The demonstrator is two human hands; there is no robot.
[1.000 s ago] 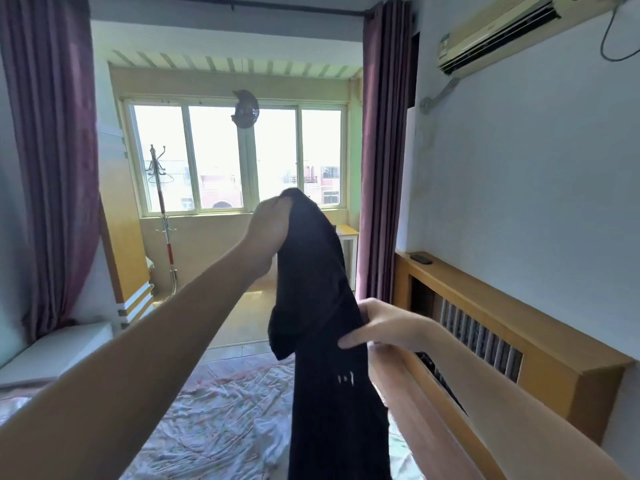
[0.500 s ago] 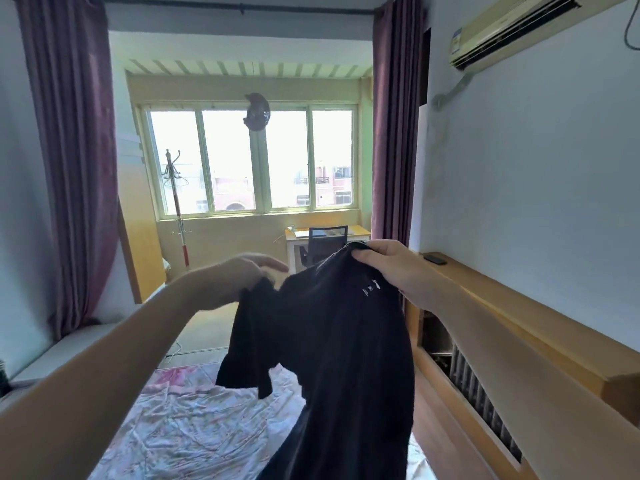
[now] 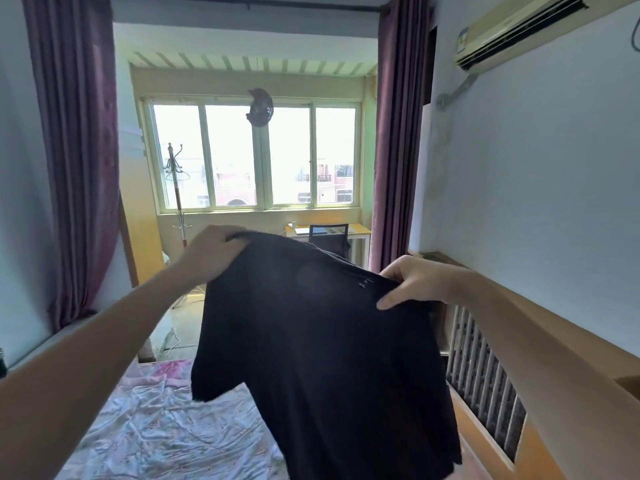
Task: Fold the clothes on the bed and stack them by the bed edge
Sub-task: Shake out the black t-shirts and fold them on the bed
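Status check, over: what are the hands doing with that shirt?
Left hand and right hand each grip the black shirt at its top edge. Shirt hangs spread above the bed. Nothing in the way.

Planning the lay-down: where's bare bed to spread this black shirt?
Free: the wrinkled floral sheet below the left forearm, from the bed's far end to the near edge. Right side is hidden behind the black T-shirt, held up by left hand and right hand.

black shirt (image 3: 322, 358) hem cut off below, left fingers (image 3: 239, 237) tucked behind fabric
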